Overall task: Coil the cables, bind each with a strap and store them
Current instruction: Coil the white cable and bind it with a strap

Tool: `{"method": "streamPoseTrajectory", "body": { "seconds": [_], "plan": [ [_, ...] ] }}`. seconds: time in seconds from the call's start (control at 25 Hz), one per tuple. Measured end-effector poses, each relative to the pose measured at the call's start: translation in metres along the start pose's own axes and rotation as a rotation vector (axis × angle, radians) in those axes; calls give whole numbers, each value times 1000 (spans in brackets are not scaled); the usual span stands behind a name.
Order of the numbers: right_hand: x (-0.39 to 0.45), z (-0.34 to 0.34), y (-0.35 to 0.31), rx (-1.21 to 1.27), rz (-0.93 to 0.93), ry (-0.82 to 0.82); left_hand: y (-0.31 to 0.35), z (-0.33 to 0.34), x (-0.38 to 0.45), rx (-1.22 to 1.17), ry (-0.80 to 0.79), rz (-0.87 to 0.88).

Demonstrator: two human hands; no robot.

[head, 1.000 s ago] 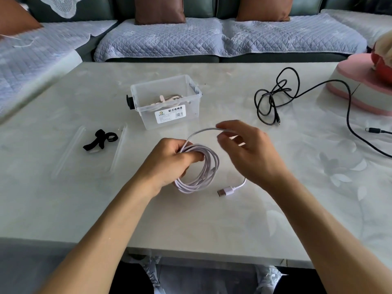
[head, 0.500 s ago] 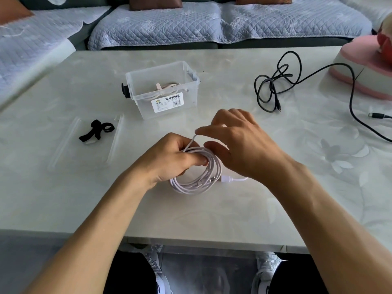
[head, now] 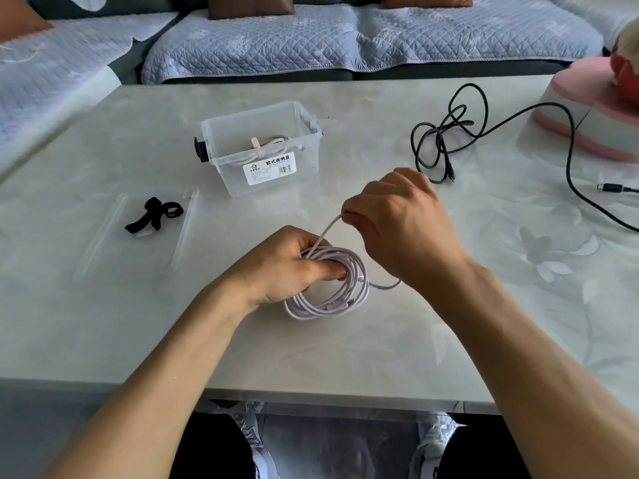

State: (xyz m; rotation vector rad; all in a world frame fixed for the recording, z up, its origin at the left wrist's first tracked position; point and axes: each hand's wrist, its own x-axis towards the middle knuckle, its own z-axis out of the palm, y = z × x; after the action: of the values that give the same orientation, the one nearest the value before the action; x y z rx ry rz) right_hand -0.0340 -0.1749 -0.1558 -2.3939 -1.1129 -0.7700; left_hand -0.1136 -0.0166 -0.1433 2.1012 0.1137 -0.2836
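Right now the left hand (head: 294, 261) is gripping the white cable (head: 328, 288) coil just above the table (head: 138, 340), while the right hand (head: 401, 229) is pinching its free tail, stretched up and away. Strap (head: 154, 216) (black) is lying well off to the left, nearer the left hand; storage box (head: 259, 146) is sitting straight ahead.

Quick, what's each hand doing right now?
Left hand: grips the white cable coil.
Right hand: pinches the coil's loose strand.

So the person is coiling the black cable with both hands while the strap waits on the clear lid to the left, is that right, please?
Not quite: the head view shows a white cable being coiled, gripped by the left hand and pinched by the right hand. The black cable lies untouched. The strap does wait on the clear lid.
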Motion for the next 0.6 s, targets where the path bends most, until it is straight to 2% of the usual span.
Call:
{"method": "streamPoseTrajectory", "body": {
  "seconds": [0.16, 0.28, 0.44, 0.52, 0.6],
  "plan": [
    [-1, -3, 1, 12, 91, 16, 0, 1, -1, -47, 39, 21],
    [-3, -3, 1, 83, 147, -70, -5, -2, 1, -120, 179, 8],
    [-4, -10, -8, 198, 56, -56, -10, -4, 8, -367, 429, -71],
    [-6, -13, -16, 328, -4, -172, -8, -5, 9, -508, 474, -93],
    [-7, -10, -22, 355, 5, -232, -7, -7, 8, -568, 460, -90]
  ]
}}
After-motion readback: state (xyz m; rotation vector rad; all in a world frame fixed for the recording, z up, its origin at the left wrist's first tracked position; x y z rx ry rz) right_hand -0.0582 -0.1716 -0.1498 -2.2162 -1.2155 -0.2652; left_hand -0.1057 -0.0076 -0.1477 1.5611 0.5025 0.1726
